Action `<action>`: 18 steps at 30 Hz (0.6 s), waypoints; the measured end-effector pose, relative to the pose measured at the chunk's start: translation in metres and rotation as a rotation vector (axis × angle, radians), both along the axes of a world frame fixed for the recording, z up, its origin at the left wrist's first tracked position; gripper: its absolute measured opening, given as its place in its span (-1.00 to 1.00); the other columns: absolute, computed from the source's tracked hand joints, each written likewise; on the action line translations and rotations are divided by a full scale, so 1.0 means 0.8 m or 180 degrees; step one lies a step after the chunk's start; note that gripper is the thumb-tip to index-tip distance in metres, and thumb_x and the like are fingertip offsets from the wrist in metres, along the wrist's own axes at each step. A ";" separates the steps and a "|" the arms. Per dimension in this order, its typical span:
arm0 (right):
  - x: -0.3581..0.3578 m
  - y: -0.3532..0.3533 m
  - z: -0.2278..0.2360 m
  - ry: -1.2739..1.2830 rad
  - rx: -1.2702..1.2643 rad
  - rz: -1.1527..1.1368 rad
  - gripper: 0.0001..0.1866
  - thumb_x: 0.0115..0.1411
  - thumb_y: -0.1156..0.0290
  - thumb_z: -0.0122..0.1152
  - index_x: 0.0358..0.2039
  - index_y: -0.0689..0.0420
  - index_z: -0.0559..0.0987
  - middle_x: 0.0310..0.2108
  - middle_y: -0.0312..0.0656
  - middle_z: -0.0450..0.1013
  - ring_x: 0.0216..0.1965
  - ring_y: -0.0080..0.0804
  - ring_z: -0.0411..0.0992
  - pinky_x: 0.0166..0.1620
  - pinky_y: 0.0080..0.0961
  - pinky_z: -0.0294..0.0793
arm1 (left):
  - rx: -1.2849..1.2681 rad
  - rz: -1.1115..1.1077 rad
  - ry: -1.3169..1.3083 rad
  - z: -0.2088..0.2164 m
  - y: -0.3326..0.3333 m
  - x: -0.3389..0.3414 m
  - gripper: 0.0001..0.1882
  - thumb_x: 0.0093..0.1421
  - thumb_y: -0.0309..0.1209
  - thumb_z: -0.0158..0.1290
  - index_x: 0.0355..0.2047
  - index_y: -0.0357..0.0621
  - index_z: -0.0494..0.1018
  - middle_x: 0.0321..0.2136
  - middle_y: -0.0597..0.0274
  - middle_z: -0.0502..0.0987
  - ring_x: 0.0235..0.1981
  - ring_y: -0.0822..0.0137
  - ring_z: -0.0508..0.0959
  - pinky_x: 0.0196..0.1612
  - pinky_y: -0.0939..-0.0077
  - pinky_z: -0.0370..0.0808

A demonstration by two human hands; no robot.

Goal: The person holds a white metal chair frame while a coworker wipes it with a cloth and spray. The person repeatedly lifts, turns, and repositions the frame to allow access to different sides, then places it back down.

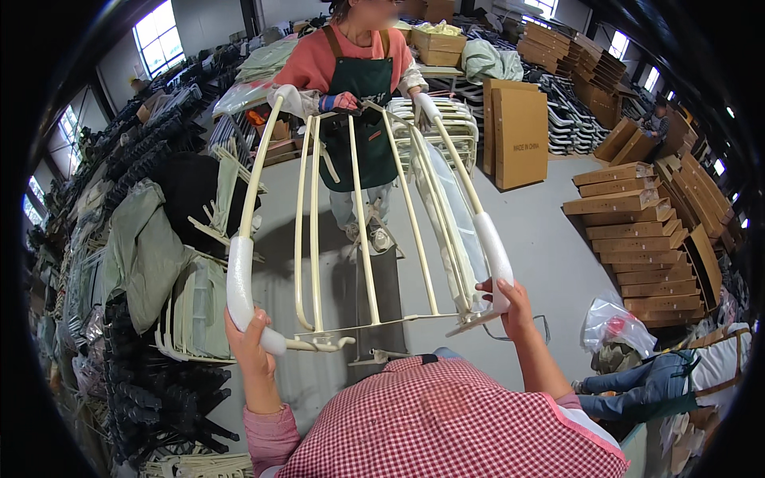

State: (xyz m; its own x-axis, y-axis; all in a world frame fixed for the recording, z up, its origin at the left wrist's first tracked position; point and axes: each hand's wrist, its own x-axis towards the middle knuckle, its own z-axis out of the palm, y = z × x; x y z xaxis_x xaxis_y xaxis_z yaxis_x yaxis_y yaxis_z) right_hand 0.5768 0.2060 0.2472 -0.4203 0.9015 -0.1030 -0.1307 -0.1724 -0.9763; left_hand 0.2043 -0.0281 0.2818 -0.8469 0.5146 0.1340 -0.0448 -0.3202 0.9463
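A cream tubular metal frame (363, 231) with several long bars spans the space between me and a co-worker. White foam sleeves cover its near corners. My left hand (252, 342) is closed around the lower end of the left foam sleeve (240, 275). On the other side, my right hand (514, 307) grips the right foam sleeve (495, 255), fingers reaching inward beside the bars. Clear plastic and pale sheeting (454, 215) lie along the frame's right side. A co-worker (362, 72) in a dark green apron stands at the far end, gloved hands at its far corners.
Stacked brown cartons (637, 255) line the right, with upright cartons (518, 135) farther back. At left are dark tubing piles (135, 366) and a grey-green cover (147, 255). Another person (661, 378) in jeans bends at lower right, near a clear plastic bag (613, 323).
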 end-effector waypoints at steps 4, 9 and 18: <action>-0.015 0.024 0.011 -0.0234 0.0351 0.0666 -0.43 0.18 0.00 0.11 -0.05 0.28 0.48 -0.05 -0.05 0.49 0.04 -0.29 0.40 0.15 -0.31 0.24 | 0.0120 -0.0362 0.0230 0.004 0.030 0.048 -0.53 0.06 -0.49 0.16 -0.02 -0.25 0.27 -0.27 0.16 0.45 -0.27 0.35 0.46 -0.07 0.41 0.39; -0.031 0.063 0.001 0.0678 0.0270 0.0500 -0.32 0.26 -0.06 -0.08 0.12 0.32 0.33 0.09 0.07 0.37 0.08 -0.25 0.36 0.23 -0.26 0.21 | 0.0063 -0.0884 0.0508 0.016 0.093 0.105 -0.28 0.05 -0.31 0.22 0.18 -0.23 0.17 0.14 0.04 0.35 0.15 0.21 0.36 0.17 0.27 0.27; -0.020 0.131 -0.004 0.1342 -0.0199 0.0992 -0.18 0.32 -0.25 -0.46 0.25 0.24 0.21 0.23 -0.06 0.25 0.04 -0.31 0.33 0.12 -0.42 0.23 | -0.1088 -0.1343 0.1985 -0.015 0.210 0.177 0.06 0.09 0.05 0.18 0.25 -0.42 -0.17 0.10 -0.38 0.22 0.14 -0.17 0.31 0.20 0.19 0.28</action>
State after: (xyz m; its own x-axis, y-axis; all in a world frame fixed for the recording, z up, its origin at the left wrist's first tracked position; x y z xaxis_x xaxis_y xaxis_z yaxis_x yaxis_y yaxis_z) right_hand 0.5608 0.3109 0.2444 -0.6840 0.7247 0.0835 -0.4432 -0.3219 -0.8366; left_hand 0.3461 0.1395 0.2699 -0.3953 0.8703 0.2939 0.4686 -0.0841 0.8794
